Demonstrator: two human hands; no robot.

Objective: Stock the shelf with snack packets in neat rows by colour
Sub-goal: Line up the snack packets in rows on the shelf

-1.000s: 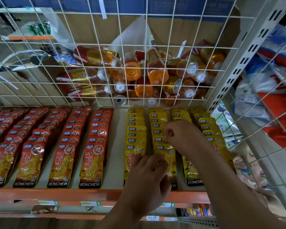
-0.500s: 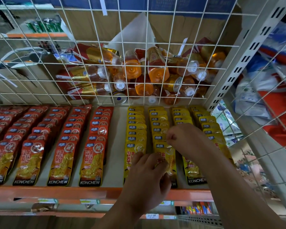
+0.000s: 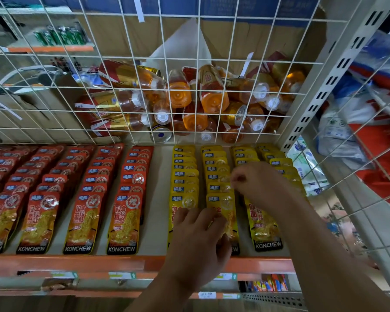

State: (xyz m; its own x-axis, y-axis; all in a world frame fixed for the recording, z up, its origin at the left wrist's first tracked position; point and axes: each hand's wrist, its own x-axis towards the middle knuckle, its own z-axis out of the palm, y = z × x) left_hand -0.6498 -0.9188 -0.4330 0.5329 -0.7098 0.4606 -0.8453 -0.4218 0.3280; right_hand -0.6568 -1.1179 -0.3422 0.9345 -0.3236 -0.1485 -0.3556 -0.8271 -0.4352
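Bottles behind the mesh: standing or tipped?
Tipped. The orange bottles lie heaped on their sides, caps and bases pointing every way.

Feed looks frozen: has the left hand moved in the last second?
No. The left hand still rests on the front yellow packets, above the orange shelf edge.

Single head-worn view here, wide-angle, pitched forward and down onto the shelf (image 3: 77,264). It's in close: left hand (image 3: 198,248) and right hand (image 3: 259,183) reach in from the bottom edge, and the wire mesh panel (image 3: 131,64) bows across the top.
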